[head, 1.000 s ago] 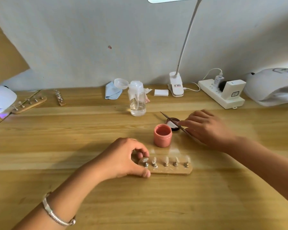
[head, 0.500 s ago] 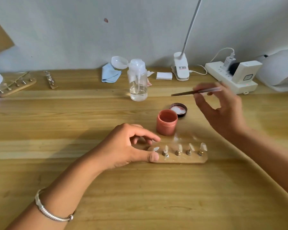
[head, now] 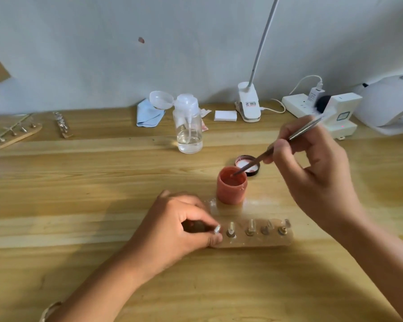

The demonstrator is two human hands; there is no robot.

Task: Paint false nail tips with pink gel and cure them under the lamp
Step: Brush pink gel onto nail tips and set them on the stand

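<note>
A wooden holder (head: 254,241) lies on the table in front of me with several clear nail tips (head: 250,226) standing on metal pegs. My left hand (head: 179,231) grips its left end, fingers curled beside the leftmost tip. Just behind it stands an open pink gel jar (head: 230,185). My right hand (head: 316,168) pinches a thin metal-handled brush (head: 277,147), whose tip dips into the jar. The jar's dark lid (head: 248,164) lies behind it. A white curing lamp (head: 391,103) sits at the far right.
A clear pump bottle (head: 188,125) stands mid-table. At the back are a blue cloth (head: 147,113), a white pad (head: 225,115), a clip lamp base (head: 248,104), and a power strip (head: 298,104). A second wooden holder (head: 12,135) lies far left.
My right hand picked the brush up off the table, raised it, then lowered its tip into the pink jar. My left hand stayed at the holder's left end.
</note>
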